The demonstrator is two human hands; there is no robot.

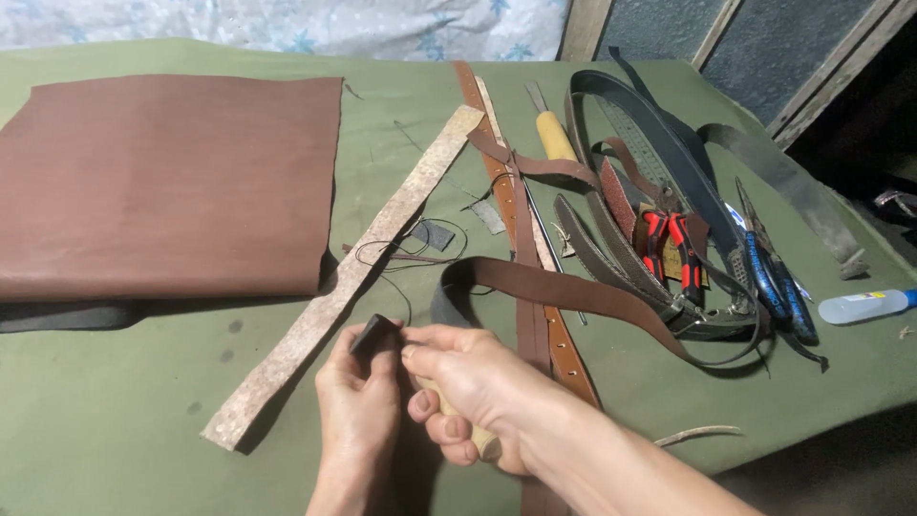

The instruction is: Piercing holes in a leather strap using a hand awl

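My left hand (358,401) pinches a small dark leather piece (373,333) between thumb and fingers, low in the middle of the head view. My right hand (473,387) is closed around a pale wooden tool handle (478,438), its thumb and forefinger touching the same leather piece; the tool's working end is hidden. Just beyond my hands a brown leather strap (564,291) curves across the green table cover (115,411). A thin black thread (401,250) lies looped above the hands.
A large brown leather sheet (162,182) fills the left. A long pale mottled strip (353,268) runs diagonally. On the right lie several belts (659,153), red-handled pliers (669,244), blue-handled pliers (774,277), a yellow-handled tool (554,134) and a small clear bottle (864,306).
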